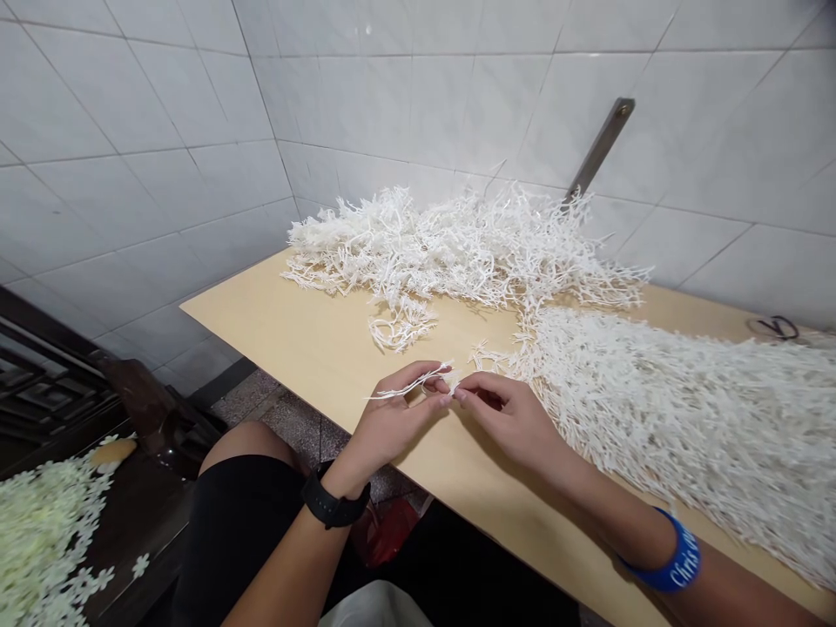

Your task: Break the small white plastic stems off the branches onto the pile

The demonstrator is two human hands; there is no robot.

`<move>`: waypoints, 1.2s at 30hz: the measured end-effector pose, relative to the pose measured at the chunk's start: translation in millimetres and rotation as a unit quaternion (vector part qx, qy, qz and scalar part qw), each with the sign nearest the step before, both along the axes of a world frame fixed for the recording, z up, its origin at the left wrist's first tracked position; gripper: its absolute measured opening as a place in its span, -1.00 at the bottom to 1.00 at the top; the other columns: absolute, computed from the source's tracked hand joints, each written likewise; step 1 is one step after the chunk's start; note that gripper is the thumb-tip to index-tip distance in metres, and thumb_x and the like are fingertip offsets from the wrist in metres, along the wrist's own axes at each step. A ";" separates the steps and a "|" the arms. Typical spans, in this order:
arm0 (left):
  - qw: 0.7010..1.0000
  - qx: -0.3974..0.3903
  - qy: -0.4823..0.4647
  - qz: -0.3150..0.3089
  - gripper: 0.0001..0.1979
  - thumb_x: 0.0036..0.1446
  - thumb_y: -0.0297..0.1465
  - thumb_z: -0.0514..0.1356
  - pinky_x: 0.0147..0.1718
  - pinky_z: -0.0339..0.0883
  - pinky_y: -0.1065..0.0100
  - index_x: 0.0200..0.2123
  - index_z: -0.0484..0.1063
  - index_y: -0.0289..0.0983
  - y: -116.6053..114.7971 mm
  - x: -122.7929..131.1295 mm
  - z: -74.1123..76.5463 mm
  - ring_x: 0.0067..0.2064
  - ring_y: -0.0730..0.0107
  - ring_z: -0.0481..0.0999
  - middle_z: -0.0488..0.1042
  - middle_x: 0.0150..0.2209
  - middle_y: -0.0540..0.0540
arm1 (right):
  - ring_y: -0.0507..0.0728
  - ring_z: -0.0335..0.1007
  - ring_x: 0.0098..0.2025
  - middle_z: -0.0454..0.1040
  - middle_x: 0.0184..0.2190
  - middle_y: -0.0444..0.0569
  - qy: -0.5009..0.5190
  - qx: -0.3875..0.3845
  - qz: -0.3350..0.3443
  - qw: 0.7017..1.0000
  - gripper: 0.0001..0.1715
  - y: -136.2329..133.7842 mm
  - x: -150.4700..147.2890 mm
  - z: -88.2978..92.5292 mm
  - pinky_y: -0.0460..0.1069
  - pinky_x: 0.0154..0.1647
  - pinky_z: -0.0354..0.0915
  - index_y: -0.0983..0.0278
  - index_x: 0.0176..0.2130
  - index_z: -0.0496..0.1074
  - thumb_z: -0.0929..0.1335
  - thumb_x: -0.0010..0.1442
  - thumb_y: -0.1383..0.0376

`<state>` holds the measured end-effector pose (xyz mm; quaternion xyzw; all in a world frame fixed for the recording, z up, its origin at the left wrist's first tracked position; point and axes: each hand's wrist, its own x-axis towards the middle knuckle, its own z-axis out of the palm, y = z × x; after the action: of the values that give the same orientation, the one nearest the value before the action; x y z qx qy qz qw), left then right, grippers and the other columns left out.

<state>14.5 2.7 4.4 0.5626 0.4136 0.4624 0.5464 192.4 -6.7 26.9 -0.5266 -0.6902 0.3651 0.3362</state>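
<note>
My left hand (392, 418) pinches a thin white plastic sprig (413, 383) between thumb and fingers, just above the near edge of the wooden table (313, 348). My right hand (509, 416) meets it from the right, fingertips closed on the same sprig's right end. A black watch sits on my left wrist and a blue wristband on my right. A big heap of white branched plastic sprigs (685, 409) lies just right of my right hand.
A second tangled pile of white sprigs (457, 244) lies at the table's far side against the tiled wall, with a small loose clump (400, 326) in front. Pale flower-shaped pieces (45, 531) fill a spot at lower left. A metal bar (601, 144) leans on the wall.
</note>
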 end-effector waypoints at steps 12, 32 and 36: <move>0.998 -0.041 -0.053 0.022 -0.70 -0.03 -0.41 0.37 -0.19 0.43 0.36 -0.18 0.47 -0.30 6.9 -3.6 -5.5 -0.28 0.39 0.54 0.55 -0.38 -0.03 | 0.06 0.28 -0.42 0.45 -0.47 -0.13 0.056 -0.026 -0.014 0.998 -0.82 1.6 -6.3 -7.9 -0.04 -0.38 0.15 0.25 -0.37 0.51 0.37 0.17 0.21; 0.999 0.044 0.010 -0.008 -0.88 0.16 -0.38 0.22 -0.25 0.23 0.42 -0.31 0.30 -0.24 4.2 -6.5 5.2 -0.28 0.42 0.34 0.34 -0.33 0.00 | 0.01 0.10 -0.54 0.20 -0.61 -0.20 0.070 0.055 -0.037 0.995 -0.75 -11.5 -13.6 1.9 -0.07 -0.51 0.02 0.24 -0.53 0.25 0.28 0.17 0.29; 0.999 0.033 0.037 -0.022 -0.83 0.15 -0.31 0.25 -0.19 0.28 0.39 -0.21 0.40 -0.25 3.0 -8.7 6.1 -0.21 0.36 0.42 0.44 -0.25 -0.06 | 0.03 0.15 -0.51 0.27 -0.59 -0.17 0.054 0.051 -0.033 0.997 -0.76 -10.6 -13.5 0.7 -0.06 -0.49 0.07 0.24 -0.50 0.29 0.27 0.19 0.28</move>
<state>5.8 5.7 10.6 0.6059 0.4053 0.4429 0.5220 178.9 -17.3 27.6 -0.5108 -0.6707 0.3463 0.4115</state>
